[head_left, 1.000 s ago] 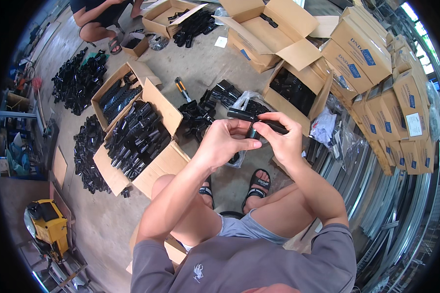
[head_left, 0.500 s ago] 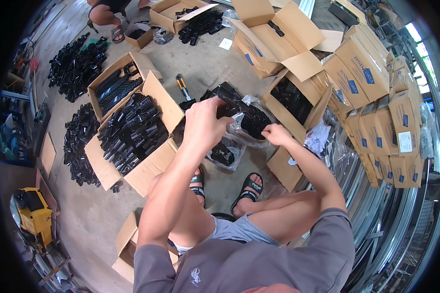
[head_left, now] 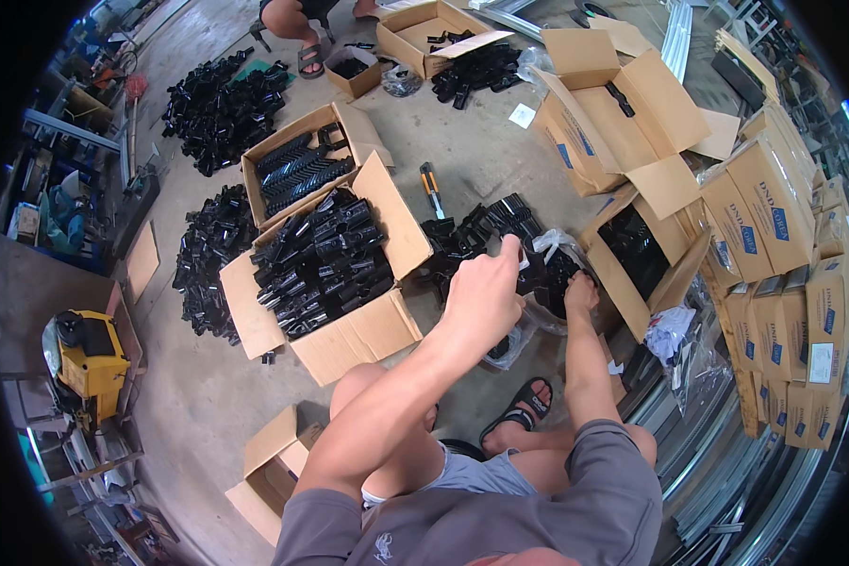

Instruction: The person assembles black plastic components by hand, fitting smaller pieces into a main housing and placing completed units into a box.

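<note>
My left hand (head_left: 484, 291) is closed in front of me, thumb and forefinger at the top. A dark shiny part (head_left: 532, 273) shows just beyond its fingers and appears to be in them; the hand hides most of it. To its right, my right hand (head_left: 581, 294) reaches down into a clear plastic bag (head_left: 552, 243) of small black pieces (head_left: 558, 275), its fingertips curled among them. What they pinch, if anything, is too small to see. Beyond my left hand, a row of black channel-shaped parts (head_left: 500, 219) lies on the floor.
At left stand an open carton (head_left: 325, 341) of black parts and another carton (head_left: 347, 121) with stacked rows. Black heaps (head_left: 219, 108) lie behind. An orange-handled tool (head_left: 430, 189) rests on the floor. Cartons (head_left: 783, 212) are stacked right, near metal profiles. Another person's foot (head_left: 309, 58) is far off.
My right hand has gone from hovering beside the bag to reaching into its small pieces. My left hand has come lower and nearer, away from the row of parts. The view has swung left.
</note>
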### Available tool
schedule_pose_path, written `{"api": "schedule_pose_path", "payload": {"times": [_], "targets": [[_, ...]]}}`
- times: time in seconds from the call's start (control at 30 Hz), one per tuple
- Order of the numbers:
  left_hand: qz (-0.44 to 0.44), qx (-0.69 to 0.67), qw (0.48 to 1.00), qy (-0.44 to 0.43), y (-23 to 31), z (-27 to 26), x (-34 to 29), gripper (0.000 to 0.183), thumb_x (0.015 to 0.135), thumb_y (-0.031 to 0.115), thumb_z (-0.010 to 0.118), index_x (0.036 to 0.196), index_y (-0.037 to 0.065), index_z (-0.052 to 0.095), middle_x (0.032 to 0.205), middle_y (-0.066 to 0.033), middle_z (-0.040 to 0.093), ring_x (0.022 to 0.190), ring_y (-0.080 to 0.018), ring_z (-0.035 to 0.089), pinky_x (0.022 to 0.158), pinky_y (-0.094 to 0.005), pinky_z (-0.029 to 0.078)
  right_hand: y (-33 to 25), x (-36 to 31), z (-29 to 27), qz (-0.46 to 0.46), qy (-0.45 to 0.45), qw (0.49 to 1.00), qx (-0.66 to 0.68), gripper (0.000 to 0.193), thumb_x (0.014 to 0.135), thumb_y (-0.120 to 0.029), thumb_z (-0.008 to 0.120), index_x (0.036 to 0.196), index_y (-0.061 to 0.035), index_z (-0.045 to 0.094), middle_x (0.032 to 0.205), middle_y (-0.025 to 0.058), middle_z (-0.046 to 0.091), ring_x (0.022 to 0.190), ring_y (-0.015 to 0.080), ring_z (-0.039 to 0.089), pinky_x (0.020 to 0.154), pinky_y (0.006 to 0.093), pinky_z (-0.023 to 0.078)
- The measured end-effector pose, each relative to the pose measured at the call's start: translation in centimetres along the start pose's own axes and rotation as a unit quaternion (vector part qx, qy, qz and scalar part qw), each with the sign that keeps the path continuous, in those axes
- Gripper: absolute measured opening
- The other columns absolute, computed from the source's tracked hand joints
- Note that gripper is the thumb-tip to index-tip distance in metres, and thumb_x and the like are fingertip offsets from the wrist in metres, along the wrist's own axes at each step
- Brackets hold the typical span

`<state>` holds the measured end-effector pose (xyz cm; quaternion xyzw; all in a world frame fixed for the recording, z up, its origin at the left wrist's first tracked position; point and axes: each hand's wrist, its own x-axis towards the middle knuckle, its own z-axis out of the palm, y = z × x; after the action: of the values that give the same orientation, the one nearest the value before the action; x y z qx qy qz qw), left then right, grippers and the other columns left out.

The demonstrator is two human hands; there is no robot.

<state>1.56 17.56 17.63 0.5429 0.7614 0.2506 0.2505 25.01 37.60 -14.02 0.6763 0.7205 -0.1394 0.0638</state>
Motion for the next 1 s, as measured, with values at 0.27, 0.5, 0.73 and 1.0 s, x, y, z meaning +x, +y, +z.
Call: {"api": "schedule_pose_path", "payload": {"times": [0.27, 0.5, 0.73, 1.0], "targets": [[0.011, -0.014, 0.999, 0.051, -0.2, 0.8, 0.3, 0.043, 0.065, 0.006, 0.08, 0.099, 0.001, 0.054, 0.086, -0.0197, 0.069, 0.088, -0.0407, 0.066, 0.077, -0.0475, 0.052, 2.3, 1.5, 1.7, -0.06, 0.072, 0.991, -0.1, 0.023, 0.09, -0.019, 0.064, 0.112, -0.0155, 0.061, 0.116, 0.0107, 0.064, 0.107, 0.0324, 0.064, 0.088, 0.0465, 0.054], [0.014, 0.012, 0.999, 0.038, -1.5, 0.6, 0.0, 0.052, 0.063, 0.01, 0.083, 0.103, 0.003, 0.052, 0.094, -0.0182, 0.07, 0.091, -0.0402, 0.065, 0.078, -0.0472, 0.052, 0.0, -1.5, 0.0, -0.118, 0.109, 0.987, 0.018, 0.021, 0.09, -0.022, 0.061, 0.108, -0.0106, 0.063, 0.111, 0.0143, 0.064, 0.104, 0.0356, 0.063, 0.086, 0.048, 0.052], [0.053, 0.033, 0.997, 0.052, -2.0, 0.9, 0.7, 0.05, 0.061, 0.008, 0.081, 0.101, 0.002, 0.052, 0.093, -0.0202, 0.069, 0.089, -0.0409, 0.065, 0.077, -0.0478, 0.052, -3.5, -7.7, -2.2, -0.11, 0.272, 0.838, 0.46, 0.022, 0.089, -0.014, 0.067, 0.106, -0.0003, 0.065, 0.09, 0.0111, 0.071, 0.079, 0.0208, 0.069, 0.068, 0.0329, 0.054], [0.068, 0.053, 0.994, 0.075, -1.3, 2.1, 1.5, 0.045, 0.06, 0.003, 0.071, 0.1, 0.003, 0.051, 0.082, -0.0221, 0.066, 0.084, -0.0424, 0.064, 0.073, -0.0508, 0.052, -7.6, -17.4, -17.8, -0.244, 0.224, 0.699, 0.633, 0.018, 0.097, -0.01, 0.059, 0.11, 0.0018, 0.062, 0.098, 0.0061, 0.067, 0.082, 0.0099, 0.062, 0.068, 0.0212, 0.049]]}}
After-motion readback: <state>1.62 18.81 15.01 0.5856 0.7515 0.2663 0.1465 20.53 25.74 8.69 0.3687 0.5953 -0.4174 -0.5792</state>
